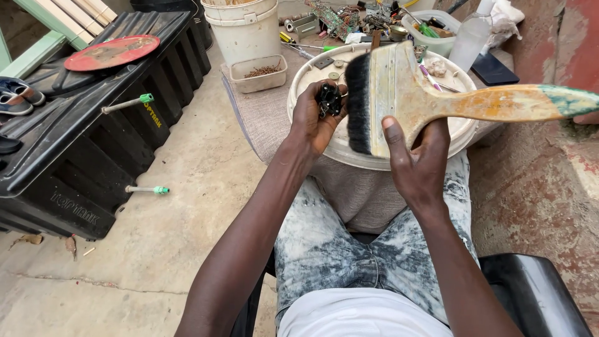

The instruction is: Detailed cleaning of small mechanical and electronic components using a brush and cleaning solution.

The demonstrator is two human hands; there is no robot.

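Two hands busy: left hand (315, 118) fingers pinch small black plastic part (329, 100); right hand (419, 163) grips wide, paint-stained wooden brush (399, 93), bristles against it. Dusting step; next, probably turn part.

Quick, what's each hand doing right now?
Left hand: closed around a small black part.
Right hand: gripping a wide paintbrush, bristles against the part.
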